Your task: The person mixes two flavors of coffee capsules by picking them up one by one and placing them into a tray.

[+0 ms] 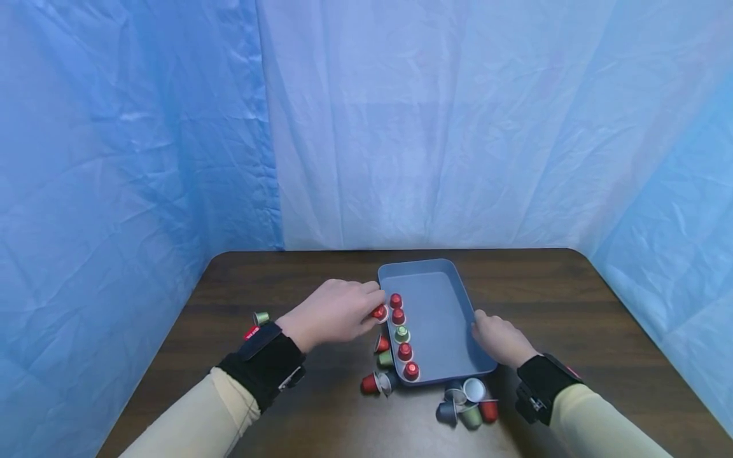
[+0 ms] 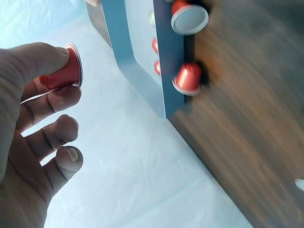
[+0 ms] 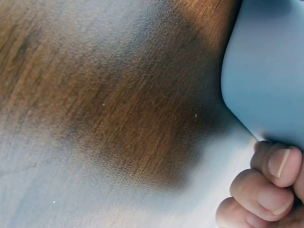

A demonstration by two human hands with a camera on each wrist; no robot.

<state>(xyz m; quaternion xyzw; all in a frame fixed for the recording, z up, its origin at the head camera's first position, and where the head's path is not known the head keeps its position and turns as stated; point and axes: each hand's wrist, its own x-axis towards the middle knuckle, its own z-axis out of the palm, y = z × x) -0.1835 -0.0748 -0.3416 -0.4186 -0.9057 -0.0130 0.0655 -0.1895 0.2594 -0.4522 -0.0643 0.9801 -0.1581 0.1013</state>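
My left hand [image 1: 338, 312] pinches a red coffee capsule [image 2: 65, 73] between thumb and fingers, above the left rim of a blue-grey tray [image 1: 446, 318]. Along the inside of that left wall stands a row of several capsules, a green one [image 1: 401, 334] among red ones such as the nearest red capsule [image 1: 411, 371]. My right hand [image 1: 501, 338] grips the tray's right edge near its front corner. In the right wrist view its curled fingers [image 3: 261, 194] lie against the tray wall; the thumb is not clearly visible there.
Loose capsules lie outside the tray's left wall, including a red capsule [image 1: 382, 343] and a green capsule [image 1: 385, 359]. A cluster with a green capsule [image 1: 471, 417] lies before the tray's front edge. Another green capsule [image 1: 261, 317] is far left on the wooden table [image 1: 326, 413].
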